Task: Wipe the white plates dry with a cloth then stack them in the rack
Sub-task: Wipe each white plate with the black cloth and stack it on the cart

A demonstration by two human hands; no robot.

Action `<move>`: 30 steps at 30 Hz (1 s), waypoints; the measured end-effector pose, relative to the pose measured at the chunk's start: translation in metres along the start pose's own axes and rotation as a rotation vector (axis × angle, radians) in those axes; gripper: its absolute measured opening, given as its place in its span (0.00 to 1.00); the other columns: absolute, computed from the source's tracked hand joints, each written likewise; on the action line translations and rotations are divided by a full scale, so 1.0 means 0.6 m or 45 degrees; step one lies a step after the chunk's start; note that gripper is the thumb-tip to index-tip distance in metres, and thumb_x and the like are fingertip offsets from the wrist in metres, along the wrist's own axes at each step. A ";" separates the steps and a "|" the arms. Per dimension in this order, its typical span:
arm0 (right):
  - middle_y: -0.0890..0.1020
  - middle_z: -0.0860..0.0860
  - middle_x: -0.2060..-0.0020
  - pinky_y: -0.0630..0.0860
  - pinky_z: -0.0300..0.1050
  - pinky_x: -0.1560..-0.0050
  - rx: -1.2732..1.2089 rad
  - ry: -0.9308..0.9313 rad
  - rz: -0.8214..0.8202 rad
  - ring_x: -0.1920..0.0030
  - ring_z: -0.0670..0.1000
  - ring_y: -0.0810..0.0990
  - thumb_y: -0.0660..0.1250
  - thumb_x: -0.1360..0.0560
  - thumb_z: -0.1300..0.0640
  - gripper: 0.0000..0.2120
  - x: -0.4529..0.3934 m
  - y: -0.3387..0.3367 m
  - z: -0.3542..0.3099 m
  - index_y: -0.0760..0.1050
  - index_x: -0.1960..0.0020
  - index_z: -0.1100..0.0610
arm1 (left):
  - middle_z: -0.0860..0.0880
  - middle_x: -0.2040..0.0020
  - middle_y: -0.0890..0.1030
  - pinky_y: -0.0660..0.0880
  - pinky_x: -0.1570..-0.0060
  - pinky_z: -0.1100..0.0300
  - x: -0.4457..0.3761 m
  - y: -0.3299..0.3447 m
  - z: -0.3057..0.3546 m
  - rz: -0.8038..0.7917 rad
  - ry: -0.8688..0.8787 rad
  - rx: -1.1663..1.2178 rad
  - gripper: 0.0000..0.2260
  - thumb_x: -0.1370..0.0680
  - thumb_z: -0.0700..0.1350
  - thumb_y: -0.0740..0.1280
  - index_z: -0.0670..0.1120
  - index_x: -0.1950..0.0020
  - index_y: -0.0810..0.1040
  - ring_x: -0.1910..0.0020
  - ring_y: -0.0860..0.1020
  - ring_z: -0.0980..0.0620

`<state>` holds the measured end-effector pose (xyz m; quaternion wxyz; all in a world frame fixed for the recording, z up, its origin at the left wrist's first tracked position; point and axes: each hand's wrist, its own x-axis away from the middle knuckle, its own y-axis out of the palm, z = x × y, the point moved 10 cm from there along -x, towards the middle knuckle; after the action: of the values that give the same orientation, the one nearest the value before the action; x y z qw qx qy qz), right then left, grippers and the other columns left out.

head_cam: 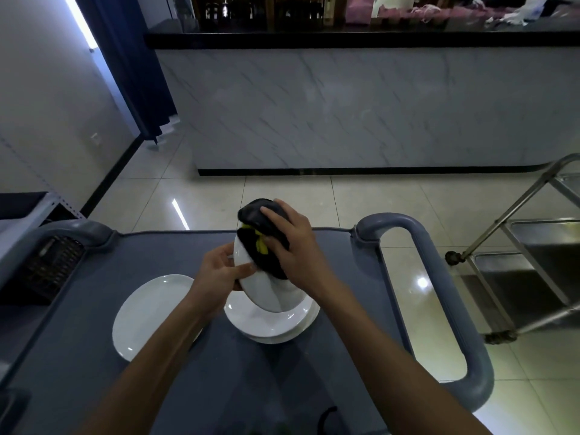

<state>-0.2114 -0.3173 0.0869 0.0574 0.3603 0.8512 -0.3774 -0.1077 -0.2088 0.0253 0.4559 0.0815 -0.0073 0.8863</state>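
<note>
Tilted plate [263, 290] above the stack [276, 324], pinched at its rim by left hand [216, 274], right hand [288, 246] pressing cloth [263, 227] with spread fingers: likely slipping onto the stack under harder rubbing.

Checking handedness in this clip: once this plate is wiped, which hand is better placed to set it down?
Probably the left hand: it grips the plate, while the right hand presses the cloth.
</note>
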 end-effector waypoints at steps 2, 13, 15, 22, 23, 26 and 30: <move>0.67 0.53 0.24 0.62 0.54 0.26 0.057 -0.070 -0.034 0.27 0.56 0.65 0.66 0.20 0.57 0.23 -0.003 0.009 -0.014 0.70 0.25 0.53 | 0.40 0.50 0.85 0.83 0.57 0.46 0.000 0.003 0.002 -0.025 0.018 -0.038 0.13 0.25 0.32 0.70 0.41 0.41 0.80 0.51 0.84 0.40; 0.67 0.50 0.25 0.67 0.58 0.29 0.014 0.099 0.123 0.29 0.55 0.66 0.65 0.19 0.54 0.22 -0.036 0.004 0.017 0.70 0.26 0.48 | 0.35 0.46 0.84 0.83 0.58 0.48 0.020 -0.030 0.008 -0.042 0.062 0.167 0.21 0.30 0.35 0.71 0.39 0.37 0.79 0.50 0.83 0.37; 0.66 0.49 0.25 0.66 0.56 0.29 0.010 0.150 0.115 0.29 0.55 0.66 0.65 0.19 0.54 0.22 -0.043 -0.002 0.029 0.69 0.25 0.48 | 0.37 0.46 0.84 0.83 0.58 0.51 0.024 -0.038 0.011 -0.032 0.075 0.237 0.22 0.30 0.35 0.70 0.38 0.36 0.78 0.50 0.83 0.39; 0.74 0.50 0.31 0.65 0.45 0.28 -0.165 0.258 0.127 0.31 0.50 0.70 0.66 0.20 0.58 0.20 -0.040 -0.034 0.062 0.73 0.29 0.53 | 0.38 0.46 0.84 0.83 0.57 0.52 0.029 -0.074 0.016 0.015 0.096 0.432 0.16 0.29 0.35 0.69 0.43 0.41 0.83 0.50 0.84 0.42; 0.75 0.50 0.33 0.66 0.46 0.28 -0.193 0.259 0.128 0.32 0.49 0.71 0.66 0.20 0.58 0.19 -0.037 -0.036 0.062 0.74 0.29 0.53 | 0.38 0.45 0.84 0.83 0.56 0.53 0.029 -0.079 0.014 0.024 0.092 0.445 0.16 0.29 0.35 0.69 0.43 0.42 0.84 0.50 0.84 0.42; 0.76 0.49 0.35 0.68 0.47 0.30 -0.213 0.268 0.107 0.34 0.48 0.73 0.67 0.20 0.59 0.19 -0.024 -0.038 0.062 0.74 0.30 0.55 | 0.37 0.44 0.83 0.82 0.56 0.54 0.031 -0.090 0.001 0.067 0.071 0.493 0.15 0.28 0.36 0.69 0.43 0.43 0.84 0.49 0.84 0.42; 0.74 0.51 0.32 0.66 0.44 0.28 -0.166 0.298 0.064 0.32 0.50 0.72 0.68 0.21 0.59 0.20 -0.002 -0.029 0.064 0.74 0.29 0.55 | 0.39 0.45 0.84 0.82 0.55 0.55 0.026 -0.089 -0.004 0.121 0.073 0.590 0.14 0.28 0.36 0.68 0.44 0.44 0.85 0.49 0.84 0.44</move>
<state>-0.2282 -0.3521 0.0707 -0.0097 0.4185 0.8655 -0.2751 -0.0741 -0.1647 0.0219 0.3829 0.1585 0.2054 0.8866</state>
